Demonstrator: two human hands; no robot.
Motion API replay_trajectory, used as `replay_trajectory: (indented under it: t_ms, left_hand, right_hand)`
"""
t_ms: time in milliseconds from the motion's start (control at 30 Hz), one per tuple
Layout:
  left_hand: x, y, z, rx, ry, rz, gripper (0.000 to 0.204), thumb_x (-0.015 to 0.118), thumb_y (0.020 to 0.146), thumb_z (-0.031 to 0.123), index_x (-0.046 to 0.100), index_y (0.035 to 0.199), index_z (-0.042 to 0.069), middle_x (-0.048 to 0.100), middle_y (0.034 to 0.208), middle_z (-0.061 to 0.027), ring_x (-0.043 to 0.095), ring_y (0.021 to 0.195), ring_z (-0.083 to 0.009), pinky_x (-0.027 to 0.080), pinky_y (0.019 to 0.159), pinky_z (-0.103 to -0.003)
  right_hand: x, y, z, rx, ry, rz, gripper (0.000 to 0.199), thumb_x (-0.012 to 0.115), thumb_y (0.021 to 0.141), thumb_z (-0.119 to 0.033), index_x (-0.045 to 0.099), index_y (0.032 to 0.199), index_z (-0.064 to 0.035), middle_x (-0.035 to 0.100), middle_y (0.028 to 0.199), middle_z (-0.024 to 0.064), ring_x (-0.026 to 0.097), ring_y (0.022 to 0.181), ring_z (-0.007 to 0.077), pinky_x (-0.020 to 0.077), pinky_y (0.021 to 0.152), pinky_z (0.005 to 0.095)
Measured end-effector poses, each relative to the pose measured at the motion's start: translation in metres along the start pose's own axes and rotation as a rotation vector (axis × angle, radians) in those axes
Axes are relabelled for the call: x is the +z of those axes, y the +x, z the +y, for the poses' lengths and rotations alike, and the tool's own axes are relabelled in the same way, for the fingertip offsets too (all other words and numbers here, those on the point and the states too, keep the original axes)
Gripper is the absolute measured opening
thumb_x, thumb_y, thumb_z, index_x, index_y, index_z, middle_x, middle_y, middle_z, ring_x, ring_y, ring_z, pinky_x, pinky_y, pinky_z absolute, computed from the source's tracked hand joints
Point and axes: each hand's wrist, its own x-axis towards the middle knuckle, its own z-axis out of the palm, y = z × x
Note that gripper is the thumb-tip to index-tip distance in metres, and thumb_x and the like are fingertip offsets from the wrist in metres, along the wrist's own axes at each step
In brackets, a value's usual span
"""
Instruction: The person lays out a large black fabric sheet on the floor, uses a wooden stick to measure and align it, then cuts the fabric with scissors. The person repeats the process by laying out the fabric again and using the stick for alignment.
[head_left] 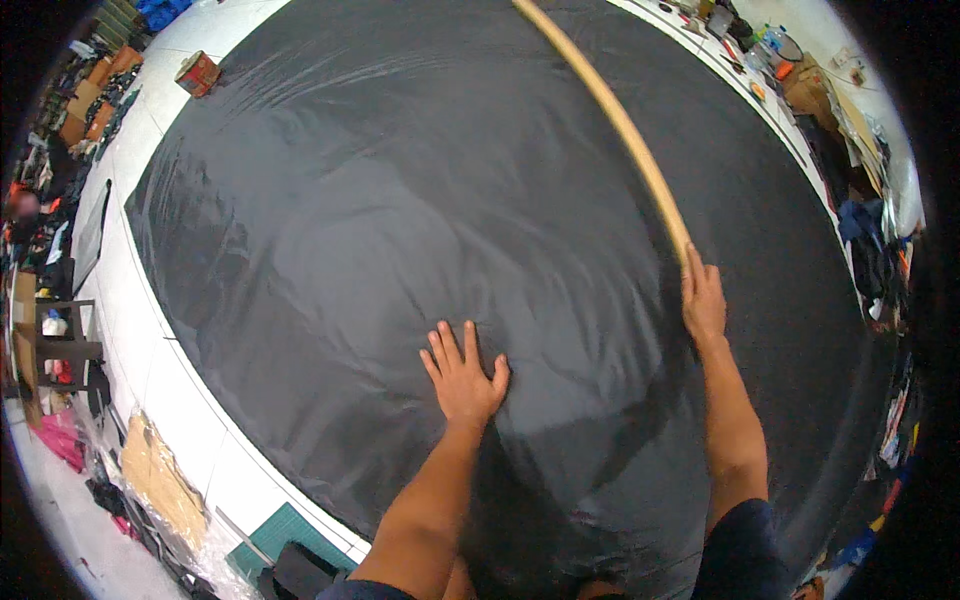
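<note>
Red tin (pixel 198 74): by black sheet's (pixel 300 200) far-left edge
Wooden strip (pixel 622 125): pointing lengthwise far-left
Right hand (pixel 706 305): gripping strip
Left hand (pixel 466 388): fingers splayed

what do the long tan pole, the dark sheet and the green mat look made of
The long tan pole: probably smooth wood, from its warm colour, though cardboard is possible. The dark sheet: likely plastic film or coated fabric, semi-glossy, with creases and pale reflections. The green mat: perhaps matte plastic or rubber, judging by its flat, even surface.
</note>
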Motion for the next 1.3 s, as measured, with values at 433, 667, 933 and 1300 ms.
replay_trajectory:
  t_ms: [433, 667, 933, 1300]
  left_hand:
    - [-0.003, 0.006, 0.006, -0.064, -0.065, -0.087, 0.077, 0.061, 0.082, 0.046, 0.040, 0.147, 0.010, 0.020, 0.158, -0.0229, 0.014, 0.147, -0.0406, 0.007, 0.119, -0.055]
    - [-0.002, 0.007, 0.002, -0.039, -0.033, -0.041, 0.076, 0.059, 0.083, 0.048, 0.041, 0.147, 0.011, 0.022, 0.157, -0.0238, 0.017, 0.146, -0.0415, 0.009, 0.118, -0.056]
    - [0.005, 0.000, 0.000, 0.008, 0.024, 0.041, 0.075, 0.059, 0.084, 0.045, 0.040, 0.147, 0.009, 0.022, 0.157, -0.0245, 0.017, 0.146, -0.0427, 0.009, 0.118, -0.056]
    - [-0.070, -0.100, -0.067, 0.415, -0.238, -0.001, 0.062, 0.066, 0.089, 0.024, 0.042, 0.142, 0.002, 0.030, 0.153, -0.0251, 0.027, 0.142, -0.0409, 0.024, 0.116, -0.047]
  right_hand:
    - [0.050, 0.198, -0.135, -0.087, 0.041, -0.148, 0.046, 0.045, 0.101, -0.036, 0.038, 0.146, -0.0350, 0.054, 0.103, 0.0189, 0.059, 0.098, 0.0395, 0.0514, 0.083, 0.0509]
    - [0.014, 0.196, -0.142, -0.103, 0.134, -0.070, 0.043, 0.045, 0.101, -0.037, 0.044, 0.143, -0.0297, 0.054, 0.100, 0.0211, 0.060, 0.094, 0.0402, 0.0512, 0.081, 0.0510]
    - [-0.005, -0.167, 0.023, 0.064, 0.020, -0.185, 0.047, 0.060, 0.095, -0.028, 0.051, 0.140, -0.0253, 0.051, 0.095, 0.0179, 0.054, 0.089, 0.0352, 0.0484, 0.077, 0.0447]
    - [-0.114, -0.525, 0.170, 0.583, 0.068, -0.143, 0.048, 0.059, 0.095, -0.027, 0.049, 0.142, -0.0266, 0.052, 0.100, 0.0187, 0.055, 0.092, 0.0371, 0.0495, 0.081, 0.0461]
